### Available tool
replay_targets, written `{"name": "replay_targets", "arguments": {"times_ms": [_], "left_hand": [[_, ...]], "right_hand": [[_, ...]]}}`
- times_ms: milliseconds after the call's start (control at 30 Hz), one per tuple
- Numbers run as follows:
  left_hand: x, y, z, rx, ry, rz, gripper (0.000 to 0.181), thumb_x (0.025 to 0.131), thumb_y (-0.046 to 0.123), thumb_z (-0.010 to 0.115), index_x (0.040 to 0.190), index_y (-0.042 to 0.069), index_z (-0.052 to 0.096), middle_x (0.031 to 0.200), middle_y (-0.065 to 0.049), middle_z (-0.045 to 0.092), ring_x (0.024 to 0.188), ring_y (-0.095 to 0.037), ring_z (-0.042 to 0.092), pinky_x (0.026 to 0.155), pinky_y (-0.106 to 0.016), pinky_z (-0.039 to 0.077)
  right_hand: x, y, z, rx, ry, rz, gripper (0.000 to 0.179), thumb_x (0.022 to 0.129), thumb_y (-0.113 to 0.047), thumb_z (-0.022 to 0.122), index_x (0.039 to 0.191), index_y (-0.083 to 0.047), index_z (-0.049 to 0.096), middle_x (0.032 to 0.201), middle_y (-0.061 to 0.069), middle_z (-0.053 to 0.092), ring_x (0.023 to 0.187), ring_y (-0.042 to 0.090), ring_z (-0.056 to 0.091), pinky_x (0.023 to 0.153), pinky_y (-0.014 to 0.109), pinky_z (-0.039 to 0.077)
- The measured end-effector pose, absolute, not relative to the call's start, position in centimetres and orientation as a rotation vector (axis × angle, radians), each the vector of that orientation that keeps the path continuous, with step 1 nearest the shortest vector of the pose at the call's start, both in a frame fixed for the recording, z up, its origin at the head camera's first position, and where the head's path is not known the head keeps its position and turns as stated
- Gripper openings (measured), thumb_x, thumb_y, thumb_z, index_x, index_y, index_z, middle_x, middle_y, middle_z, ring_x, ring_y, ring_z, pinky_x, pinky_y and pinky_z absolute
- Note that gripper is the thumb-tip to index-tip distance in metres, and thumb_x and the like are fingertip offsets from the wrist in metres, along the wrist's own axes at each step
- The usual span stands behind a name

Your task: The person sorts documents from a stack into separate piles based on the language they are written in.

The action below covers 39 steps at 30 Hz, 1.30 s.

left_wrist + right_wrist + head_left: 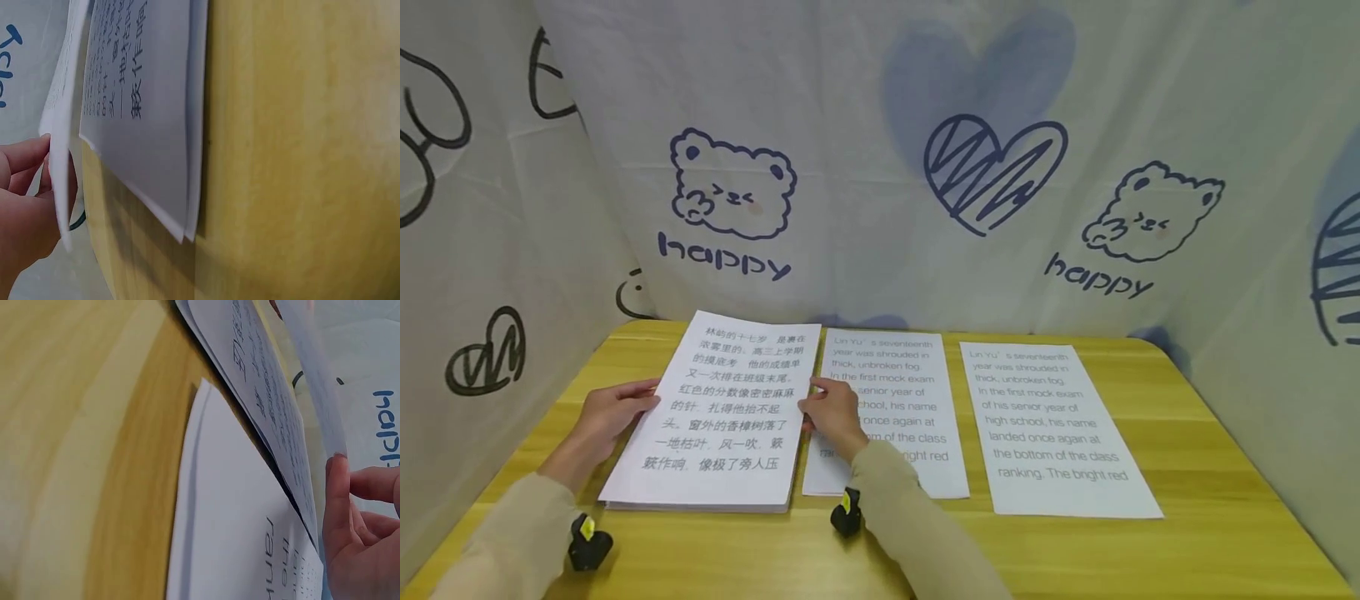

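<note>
Both hands hold a printed sheet of paper point(700, 487) with Chinese text by its opposite side edges. My left hand point(602, 425) pinches the left edge; in the left wrist view the lifted sheet point(60, 169) stands between thumb and fingers. On the right edge, my right hand point(838, 415) grips it the same way, as the right wrist view shows with the raised sheet point(319, 381). Beneath lies a paper stack point(156, 162) with the same kind of Chinese text, mostly hidden by the sheet in the head view.
A paper pile point(936, 400) with English text lies just right of the stack, partly under my right forearm. Farther right is another English sheet point(1060, 417). All rest on a wooden table point(1210, 467), with a printed curtain point(865, 208) behind and at the sides.
</note>
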State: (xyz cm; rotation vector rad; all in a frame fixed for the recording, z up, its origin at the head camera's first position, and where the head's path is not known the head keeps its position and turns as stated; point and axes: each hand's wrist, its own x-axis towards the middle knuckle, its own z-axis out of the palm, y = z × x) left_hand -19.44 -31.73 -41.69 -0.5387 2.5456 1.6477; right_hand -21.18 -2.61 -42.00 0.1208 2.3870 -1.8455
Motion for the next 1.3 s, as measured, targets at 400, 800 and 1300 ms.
{"name": "replay_targets", "arguments": {"times_ms": [400, 800, 1300], "left_hand": [[-19.54, -32.36, -42.27, -0.56, 2.597, 1.558, 0.051, 0.099, 0.018, 0.052, 0.143, -0.005, 0.04, 0.136, -0.03, 0.045, 0.101, -0.029, 0.055, 0.064, -0.014, 0.047], [-20.36, -32.1, -42.15, -0.493, 2.61, 1.473, 0.05, 0.101, 0.018, 0.05, 0.142, -0.008, 0.039, 0.138, -0.032, 0.043, 0.113, -0.037, 0.05, 0.075, -0.021, 0.046], [-20.06, -32.4, -42.02, -0.464, 2.593, 1.463, 0.052, 0.101, 0.022, 0.048, 0.142, -0.008, 0.038, 0.134, -0.033, 0.045, 0.093, -0.026, 0.058, 0.064, -0.017, 0.049]], "right_hand": [[-20.94, -3.47, -42.44, 0.128, 2.413, -1.797, 0.051, 0.085, 0.0, 0.066, 0.134, 0.002, 0.054, 0.073, 0.003, 0.061, 0.05, 0.011, 0.059, 0.05, 0.023, 0.053], [-21.08, -3.52, -42.59, 0.089, 2.458, -1.797, 0.049, 0.085, 0.0, 0.065, 0.133, 0.007, 0.053, 0.077, 0.003, 0.057, 0.049, 0.009, 0.056, 0.047, 0.022, 0.051], [-21.05, -3.64, -42.64, 0.07, 2.44, -1.722, 0.046, 0.085, -0.003, 0.066, 0.13, 0.004, 0.058, 0.074, 0.001, 0.054, 0.049, 0.009, 0.051, 0.048, 0.019, 0.046]]}}
